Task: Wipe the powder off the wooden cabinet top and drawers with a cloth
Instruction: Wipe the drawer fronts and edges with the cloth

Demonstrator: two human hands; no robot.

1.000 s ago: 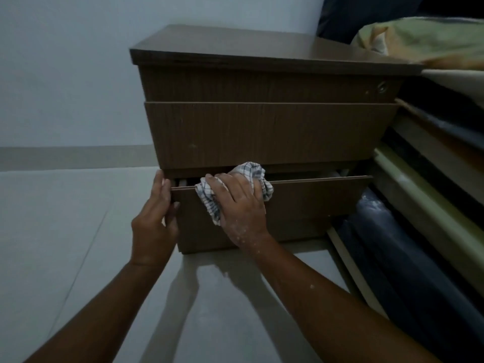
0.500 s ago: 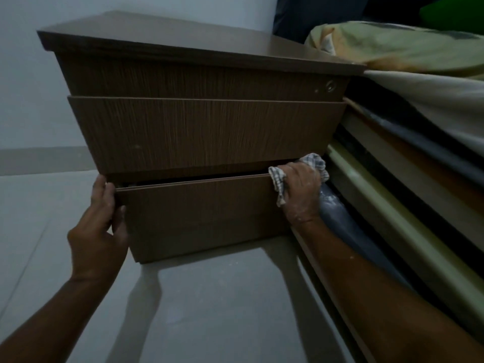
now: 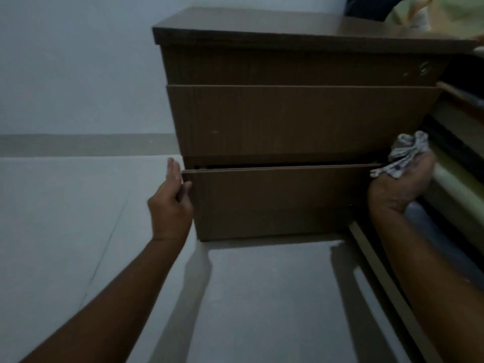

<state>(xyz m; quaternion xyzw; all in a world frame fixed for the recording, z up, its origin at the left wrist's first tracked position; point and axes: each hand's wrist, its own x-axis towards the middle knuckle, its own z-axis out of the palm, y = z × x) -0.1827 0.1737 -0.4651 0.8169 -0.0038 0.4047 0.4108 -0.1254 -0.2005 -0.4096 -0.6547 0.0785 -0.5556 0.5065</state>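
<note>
A dark brown wooden cabinet (image 3: pixel 301 61) with three drawer fronts stands on the pale floor. The bottom drawer (image 3: pixel 277 197) is pulled out a little, leaving a dark gap above its top edge. My left hand (image 3: pixel 170 203) grips that drawer's left end, fingers wrapped around its edge. My right hand (image 3: pixel 400 184) is at the drawer's right end, closed around a crumpled white checked cloth (image 3: pixel 408 150) that sticks out above the fist. A pale speck (image 3: pixel 214 131) shows on the middle drawer front (image 3: pixel 301 119).
Stacked bedding and mattresses (image 3: pixel 458 158) press against the cabinet's right side. A folded yellowish blanket (image 3: pixel 440 14) lies at the top right, level with the cabinet top. A plain wall (image 3: pixel 78 61) and pale floor (image 3: pixel 65 231) lie to the left.
My right hand swept the cloth along the bottom drawer's top edge from near its left end to its right end. My left hand stayed on the drawer's left end.
</note>
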